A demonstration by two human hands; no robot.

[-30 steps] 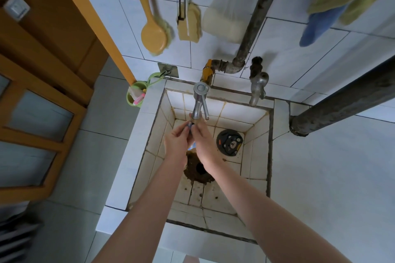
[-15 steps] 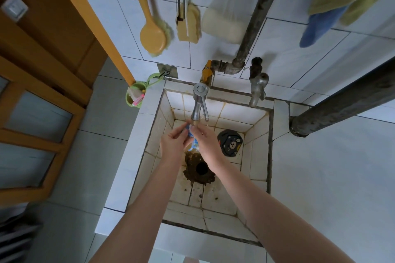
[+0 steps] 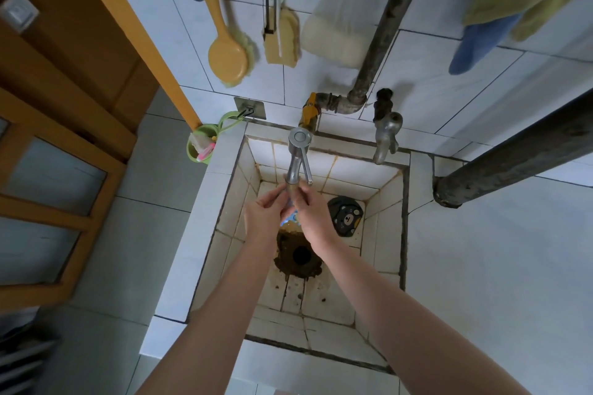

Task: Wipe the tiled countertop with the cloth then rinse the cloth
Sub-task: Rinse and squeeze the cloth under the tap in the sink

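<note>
Together left hand (image 3: 265, 215), right hand (image 3: 313, 214) pinch cloth (image 3: 289, 219) under tap (image 3: 297, 155)

Glazed tile, metal, wood.
Smooth white tile covers the table (image 3: 497, 266) and sink (image 3: 390, 212), the drain (image 3: 300, 255) crusted rough brown; the tap (image 3: 298, 154) is polished metal, the pipe (image 3: 385, 26) matt and corroded; the upper-left door (image 3: 80, 51) is smooth wood.

Legible text: none | dark round disc (image 3: 346, 216) on sink (image 3: 386, 228) floor: printed bear face, no lettering resolvable | wall switch plate (image 3: 17, 11): blurred, markings unreadable
</note>
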